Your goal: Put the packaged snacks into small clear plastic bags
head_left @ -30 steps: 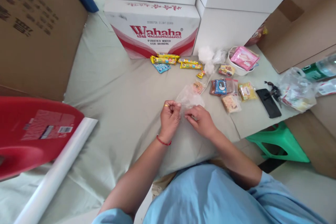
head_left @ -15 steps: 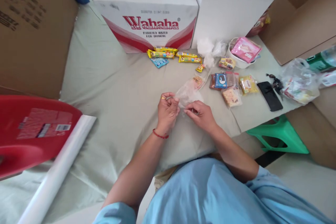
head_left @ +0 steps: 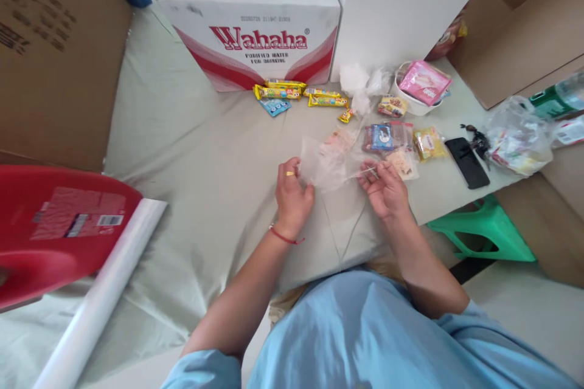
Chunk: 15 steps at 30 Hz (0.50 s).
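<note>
A clear plastic bag (head_left: pixel 326 164) is spread between my two hands over the cloth-covered table. My left hand (head_left: pixel 294 197) is closed on the bag's left edge, thumb against fingers. My right hand (head_left: pixel 385 189), palm partly turned up, pinches a thin pale strand or stretched edge that runs to the bag's right side. Through the bag's far part shows something orange-pink, blurred; whether it is inside or under the bag I cannot tell. Close beyond my right hand lie a pale wrapped snack (head_left: pixel 402 164), a blue-and-red snack packet (head_left: pixel 382 137) and a yellow packet (head_left: pixel 427 143).
Yellow snack bars (head_left: pixel 278 92) and a blue packet (head_left: pixel 274 107) lie before a Wahaha water carton (head_left: pixel 255 36). A white bowl (head_left: pixel 415 106) holds packets. Rightward are a phone (head_left: pixel 468 162), keys and a stuffed plastic bag (head_left: pixel 517 140). A red plastic object (head_left: pixel 59 213) stands left.
My right hand has moved right and turned palm up, away from my left hand. The plastic bag has been spread wider between them. My left hand has barely shifted.
</note>
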{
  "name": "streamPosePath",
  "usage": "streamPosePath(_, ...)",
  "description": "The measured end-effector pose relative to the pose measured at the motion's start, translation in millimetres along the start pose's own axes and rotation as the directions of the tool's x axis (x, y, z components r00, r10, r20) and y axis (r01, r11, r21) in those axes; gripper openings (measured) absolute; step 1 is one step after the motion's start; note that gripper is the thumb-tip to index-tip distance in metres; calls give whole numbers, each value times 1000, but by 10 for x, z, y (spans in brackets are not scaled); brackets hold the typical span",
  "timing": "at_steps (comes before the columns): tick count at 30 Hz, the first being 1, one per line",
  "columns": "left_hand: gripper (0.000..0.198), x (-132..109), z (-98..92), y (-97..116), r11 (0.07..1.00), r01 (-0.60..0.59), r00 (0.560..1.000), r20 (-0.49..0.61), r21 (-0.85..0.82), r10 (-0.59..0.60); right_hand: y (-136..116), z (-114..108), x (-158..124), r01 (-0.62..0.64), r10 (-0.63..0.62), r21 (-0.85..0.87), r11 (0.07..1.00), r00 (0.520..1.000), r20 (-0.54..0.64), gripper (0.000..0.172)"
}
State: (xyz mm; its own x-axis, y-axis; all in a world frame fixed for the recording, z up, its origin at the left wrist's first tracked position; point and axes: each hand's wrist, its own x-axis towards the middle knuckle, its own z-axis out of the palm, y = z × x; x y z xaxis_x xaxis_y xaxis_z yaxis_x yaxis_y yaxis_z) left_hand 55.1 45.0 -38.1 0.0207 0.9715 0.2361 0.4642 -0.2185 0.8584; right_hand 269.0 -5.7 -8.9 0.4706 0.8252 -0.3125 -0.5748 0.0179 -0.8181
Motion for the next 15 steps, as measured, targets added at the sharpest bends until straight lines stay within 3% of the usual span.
streamPosePath(3,69,-77,20,66,956,-204,979,14,210,206,-68,73,-22,-19,14,40,999,994,107,26)
streamPosePath(6,43,-68,45,65,919,-278,960,71,278,269,-129,108,-27,-52,46,30,998,983,180,26)
streamPosePath(9,8,15,36,-4,938,-259,966,35,229,258,-184,51,12,-64,63,2,998,984,167,23)
streamPosePath(12,13,87,-62,-14,976,-201,977,-57,83,205,-255,-86,72,-46,46,-1,999,996,75,25)
streamPosePath(15,21,73,-263,103,986,-6,998,-61,-169,-5,-345,-246,99,-104,105,-50,993,994,22,28)
